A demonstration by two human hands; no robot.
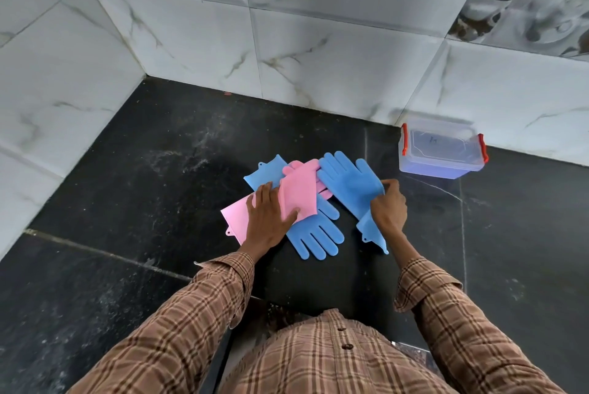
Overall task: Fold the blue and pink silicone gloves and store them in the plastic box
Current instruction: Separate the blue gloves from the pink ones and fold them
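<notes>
1 head-worn wide-angle view looks steeply down and forward from above the person's chest, near over the dark table, its far side framed by the tiled wall.

text: we can read none | plastic box: we see a small dark handwritten mark on its clear lid, too faint and small for us to make out | gloves, tiles, shirt: we find no labels, brands, numbers or signs on them
</notes>
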